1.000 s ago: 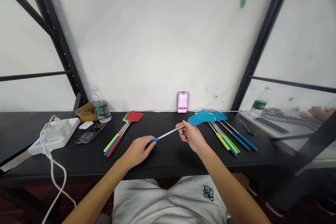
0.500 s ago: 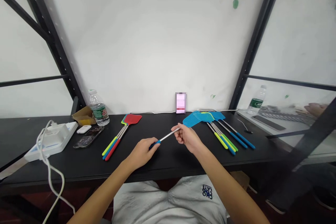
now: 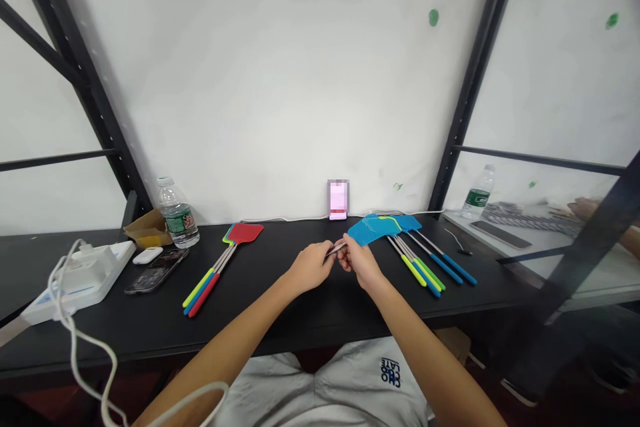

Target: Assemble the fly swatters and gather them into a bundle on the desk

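Note:
A blue fly swatter [image 3: 364,232] is held across in front of me over the black table. Both hands are closed on its metal shaft area. My left hand [image 3: 311,267] wraps the handle end, and the handle itself is hidden under the fingers. My right hand [image 3: 362,263] pinches the shaft just below the swatter head. Only a short piece of metal shows between the two hands. Beyond the right hand, the blue head overlaps other fly swatters [image 3: 417,260] with blue, yellow and green handles, which lie fanned on the table.
On the left lie several fly swatters [image 3: 215,273], with a red head on top. Farther left are a water bottle [image 3: 179,217], a phone [image 3: 157,272], a white earbud case [image 3: 148,255], a cardboard box [image 3: 149,229] and a power strip [image 3: 83,277]. A lit phone [image 3: 339,200] leans on the wall.
My left hand has slid up and right toward my right hand, so the visible shaft between them is much shorter. The right hand keeps its pinch. The view has shifted slightly.

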A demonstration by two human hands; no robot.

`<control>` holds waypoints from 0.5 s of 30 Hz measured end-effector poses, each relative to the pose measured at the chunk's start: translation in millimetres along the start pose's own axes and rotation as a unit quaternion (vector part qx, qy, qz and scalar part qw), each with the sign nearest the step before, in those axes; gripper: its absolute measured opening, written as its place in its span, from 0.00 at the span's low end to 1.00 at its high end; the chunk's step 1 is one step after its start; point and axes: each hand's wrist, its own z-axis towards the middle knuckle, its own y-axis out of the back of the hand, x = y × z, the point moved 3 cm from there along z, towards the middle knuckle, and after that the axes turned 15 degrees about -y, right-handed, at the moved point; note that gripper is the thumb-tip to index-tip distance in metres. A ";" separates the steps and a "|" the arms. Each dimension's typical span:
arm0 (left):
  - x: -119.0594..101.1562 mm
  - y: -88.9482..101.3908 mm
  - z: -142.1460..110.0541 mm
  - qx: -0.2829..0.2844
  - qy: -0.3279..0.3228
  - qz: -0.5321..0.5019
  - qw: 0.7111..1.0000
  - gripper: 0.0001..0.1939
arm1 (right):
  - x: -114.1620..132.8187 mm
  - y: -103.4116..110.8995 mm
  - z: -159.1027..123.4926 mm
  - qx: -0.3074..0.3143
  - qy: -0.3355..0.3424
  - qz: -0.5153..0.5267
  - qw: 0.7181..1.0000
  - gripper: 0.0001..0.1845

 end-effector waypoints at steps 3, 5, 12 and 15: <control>2.1 -8.4 14.6 0.004 0.002 -0.007 1.000 0.11 | -0.2 11.3 7.1 -0.069 0.024 -0.033 0.997 0.20; 2.9 -12.6 19.2 -0.007 -0.004 0.005 1.000 0.12 | 0.4 16.4 9.4 -0.091 0.043 -0.050 0.994 0.19; -5.3 -16.8 22.3 -0.038 -0.002 0.064 0.997 0.15 | 4.0 13.9 4.9 -0.100 0.085 -0.054 0.990 0.18; -9.8 -17.6 24.7 -0.055 -0.005 0.071 0.996 0.14 | 2.7 13.9 4.9 -0.117 0.086 -0.060 0.988 0.17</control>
